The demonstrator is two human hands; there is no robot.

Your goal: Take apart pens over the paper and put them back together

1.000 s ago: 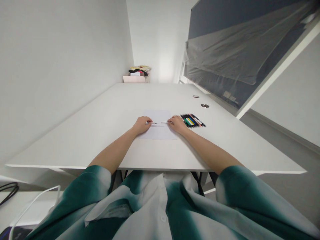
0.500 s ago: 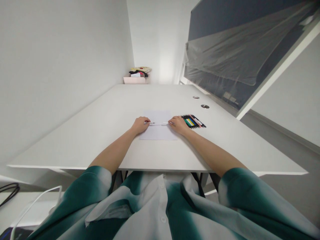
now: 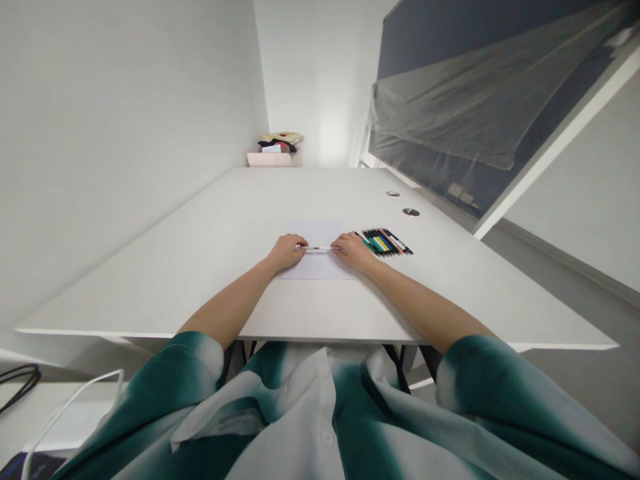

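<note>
Over a sheet of white paper (image 3: 316, 269), my two hands hold a slim white pen (image 3: 316, 249) level between them. My left hand (image 3: 289, 250) grips it at the left end, fingers closed. My right hand (image 3: 351, 249) pinches the white cap at the other end, which meets the pen; whether it is fully seated I cannot tell. Just right of that hand lies a row of pens (image 3: 387, 243), with black, green, yellow, blue, white and pinkish parts. A green-and-black one at the row's left side is partly hidden by my right hand.
The white table (image 3: 200, 280) has two round metal-rimmed fittings (image 3: 411, 212) toward its right edge. A pink box (image 3: 269, 160) with cloth-like items stands at the far end. A dark panel (image 3: 450, 100) partly covered in plastic film stands on the right, a wall on the left.
My hands have come closer together, the left moving right and the right slightly left. The pen tip and the cap, apart before, now meet.
</note>
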